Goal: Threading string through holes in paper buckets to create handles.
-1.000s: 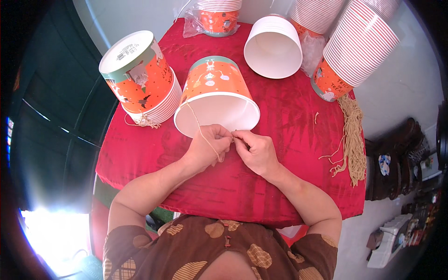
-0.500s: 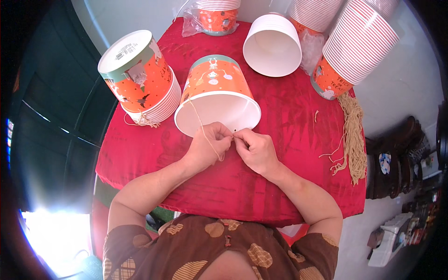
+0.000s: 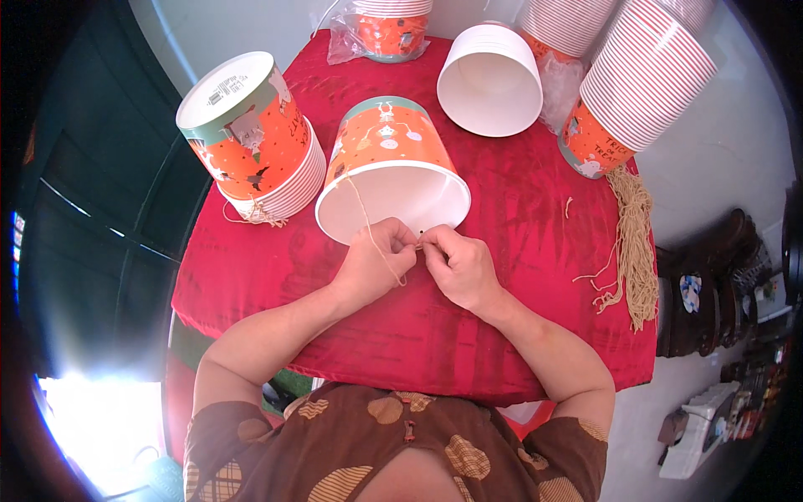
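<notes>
Both hands meet at the near rim of the tipped bucket: the left hand (image 3: 378,263) is pinched closed on a length of tan string (image 3: 365,219), and the right hand (image 3: 456,266) pinches the same string's end just beside it, fingertips almost touching. The string runs from the hands up over the rim and along the bucket's side. The orange paper bucket (image 3: 389,167) lies on its side on the red-covered counter (image 3: 519,209), its white mouth facing the person.

Doing this well seems to call for keeping the string taut between the two pinches, working close to the rim so the bucket does not roll, and drawing the knot down slowly so it seats against the paper without tearing it.

Left of the bucket stands an upside-down stack of matching buckets (image 3: 251,138) with string trailing at its base. Beyond lies a white bucket (image 3: 492,79), more stacks, and at the right edge a bundle of cut strings (image 3: 634,243).
</notes>
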Demonstrator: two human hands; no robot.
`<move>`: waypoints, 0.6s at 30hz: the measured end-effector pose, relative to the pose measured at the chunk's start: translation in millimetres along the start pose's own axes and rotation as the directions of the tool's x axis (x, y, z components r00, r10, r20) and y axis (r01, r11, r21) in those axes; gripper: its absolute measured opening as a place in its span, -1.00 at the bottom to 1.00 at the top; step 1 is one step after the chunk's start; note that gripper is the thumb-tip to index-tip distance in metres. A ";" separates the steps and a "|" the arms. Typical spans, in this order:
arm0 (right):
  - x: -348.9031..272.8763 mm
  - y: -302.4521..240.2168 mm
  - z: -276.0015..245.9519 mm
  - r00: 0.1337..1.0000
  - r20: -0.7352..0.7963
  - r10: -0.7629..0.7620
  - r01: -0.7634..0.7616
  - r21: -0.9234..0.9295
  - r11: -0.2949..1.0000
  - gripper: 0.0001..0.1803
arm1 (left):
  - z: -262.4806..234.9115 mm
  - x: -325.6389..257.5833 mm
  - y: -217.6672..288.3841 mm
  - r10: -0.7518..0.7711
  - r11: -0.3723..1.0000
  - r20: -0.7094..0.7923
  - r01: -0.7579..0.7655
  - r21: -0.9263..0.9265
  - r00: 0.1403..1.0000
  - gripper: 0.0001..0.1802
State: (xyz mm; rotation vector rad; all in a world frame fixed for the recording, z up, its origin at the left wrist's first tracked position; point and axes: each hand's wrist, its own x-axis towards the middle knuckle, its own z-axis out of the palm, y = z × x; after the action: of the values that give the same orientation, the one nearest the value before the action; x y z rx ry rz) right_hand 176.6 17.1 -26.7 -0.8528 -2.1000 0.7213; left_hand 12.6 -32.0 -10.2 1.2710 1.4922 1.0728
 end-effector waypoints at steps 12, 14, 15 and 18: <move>1.8 0.3 -2.7 0.997 0.042 0.066 -0.068 0.041 0.997 -0.92 | -0.8 0.9 -0.4 0.000 0.999 -0.005 0.000 0.032 1.000 -0.90; 2.5 0.2 -2.8 0.994 0.055 0.093 -0.096 0.058 0.994 -0.92 | -0.9 0.3 -0.2 0.011 0.998 -0.012 -0.010 0.055 1.000 -0.91; 2.7 0.5 -3.1 0.991 0.068 0.119 -0.124 0.080 0.989 -0.92 | -0.6 -0.3 2.0 0.008 0.998 -0.016 -0.007 0.062 1.000 -0.91; 2.8 2.4 -2.8 0.987 0.088 0.135 -0.144 0.110 0.983 -0.92 | 1.4 0.0 -0.7 0.031 0.997 -0.022 -0.029 0.068 0.999 -0.94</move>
State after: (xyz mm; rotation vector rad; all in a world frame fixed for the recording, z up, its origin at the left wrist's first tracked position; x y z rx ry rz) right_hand 178.3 21.3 -25.7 -0.9270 -2.0600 0.9571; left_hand 13.9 -32.0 -11.2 1.3356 1.5425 1.0680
